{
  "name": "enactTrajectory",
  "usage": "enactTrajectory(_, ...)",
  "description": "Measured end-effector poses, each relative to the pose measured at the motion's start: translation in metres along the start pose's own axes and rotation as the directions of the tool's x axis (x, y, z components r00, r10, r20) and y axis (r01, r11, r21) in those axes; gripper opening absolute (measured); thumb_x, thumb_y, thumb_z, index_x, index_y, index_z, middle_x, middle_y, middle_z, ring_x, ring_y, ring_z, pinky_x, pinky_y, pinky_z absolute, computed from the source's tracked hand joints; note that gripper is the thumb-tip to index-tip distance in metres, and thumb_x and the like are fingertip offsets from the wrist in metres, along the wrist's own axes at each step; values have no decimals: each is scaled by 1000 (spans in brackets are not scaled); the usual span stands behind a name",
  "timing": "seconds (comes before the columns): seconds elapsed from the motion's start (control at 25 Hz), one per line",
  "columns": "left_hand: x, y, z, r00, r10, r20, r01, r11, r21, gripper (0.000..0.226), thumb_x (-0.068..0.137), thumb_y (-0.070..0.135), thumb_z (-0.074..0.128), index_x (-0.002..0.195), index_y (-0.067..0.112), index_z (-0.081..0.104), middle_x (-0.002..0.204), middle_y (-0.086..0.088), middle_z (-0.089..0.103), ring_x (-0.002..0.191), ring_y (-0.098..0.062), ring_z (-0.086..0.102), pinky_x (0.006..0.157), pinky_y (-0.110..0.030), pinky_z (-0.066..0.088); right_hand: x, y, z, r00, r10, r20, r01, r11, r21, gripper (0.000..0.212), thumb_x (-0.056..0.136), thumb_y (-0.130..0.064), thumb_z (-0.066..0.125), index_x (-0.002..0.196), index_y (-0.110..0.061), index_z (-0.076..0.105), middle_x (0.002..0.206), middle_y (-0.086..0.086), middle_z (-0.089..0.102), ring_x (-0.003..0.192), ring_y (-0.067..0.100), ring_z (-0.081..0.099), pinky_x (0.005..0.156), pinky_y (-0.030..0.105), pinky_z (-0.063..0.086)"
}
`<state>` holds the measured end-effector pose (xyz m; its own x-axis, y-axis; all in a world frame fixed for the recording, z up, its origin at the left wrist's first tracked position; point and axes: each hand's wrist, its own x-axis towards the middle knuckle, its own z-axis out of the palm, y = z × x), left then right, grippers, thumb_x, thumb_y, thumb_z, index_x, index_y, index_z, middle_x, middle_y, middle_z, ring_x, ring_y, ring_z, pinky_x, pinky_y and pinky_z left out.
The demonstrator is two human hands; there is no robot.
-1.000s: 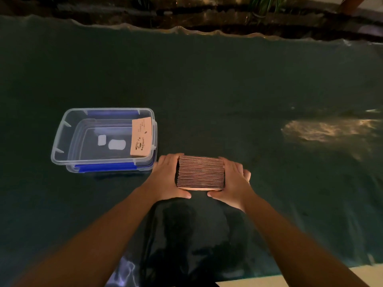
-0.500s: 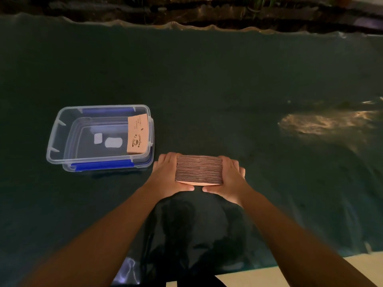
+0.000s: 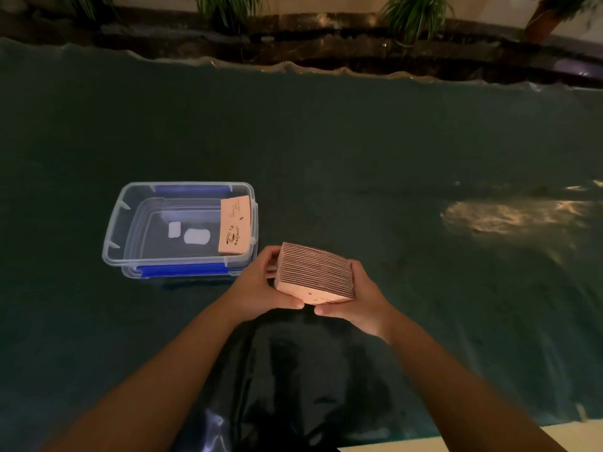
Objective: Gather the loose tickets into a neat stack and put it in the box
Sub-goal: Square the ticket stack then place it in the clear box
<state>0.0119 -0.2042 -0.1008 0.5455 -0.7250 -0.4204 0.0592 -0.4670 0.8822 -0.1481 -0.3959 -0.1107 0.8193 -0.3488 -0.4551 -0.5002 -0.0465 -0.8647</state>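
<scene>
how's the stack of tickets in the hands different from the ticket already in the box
The stack of tickets is a thick block of many edges; the ticket in the box shows as one flat printed face. The stack is gripped between the left hand and right hand, outside the clear box; the ticket lies along the box's right wall, untouched. The stack sits skewed to the box, the ticket roughly parallel to its wall. Both are the same pale tan card.
</scene>
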Motion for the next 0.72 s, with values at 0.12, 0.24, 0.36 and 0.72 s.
enactTrajectory(0.12, -14, 9, -14, 1000, 5, 22, 2, 954, -299, 93, 55, 21, 99, 132, 40, 49, 123, 16, 70, 122, -9, 64, 91, -33, 61, -6, -26, 18, 995, 34, 90, -49, 984, 169, 101, 55, -12, 99, 140, -18, 46, 136, 3, 67, 127, 18, 65, 98, 43, 61)
enactTrajectory(0.24, -23, 21, -23, 1000, 22, 14, -10, 810, -586, 96, 59, 12, 92, 143, 23, 46, 133, -8, 66, 128, -24, 62, 97, -46, 58, -11, -55, 41, 988, 87, 126, -117, 959, 258, 91, 63, -15, 96, 140, -19, 48, 131, 2, 71, 108, 8, 74, 76, 24, 61)
enactTrajectory(0.36, -30, 32, -35, 999, 18, -41, -42, 694, -719, 84, 70, 8, 82, 145, 13, 46, 138, -19, 62, 131, -34, 60, 102, -50, 55, -11, -85, 66, 989, 110, 100, -131, 963, 236, 91, 57, -40, 96, 137, -28, 53, 126, -6, 75, 109, 12, 74, 85, 35, 57)
enactTrajectory(0.72, -42, 50, -121, 974, 3, -225, -164, 694, -701, 56, 77, 13, 72, 131, 14, 58, 117, -11, 75, 113, -30, 72, 85, -42, 61, 14, -157, 100, 996, -33, 83, 11, 966, 259, 72, 72, -59, 84, 133, -33, 54, 118, -16, 78, 114, 9, 74, 85, 30, 63)
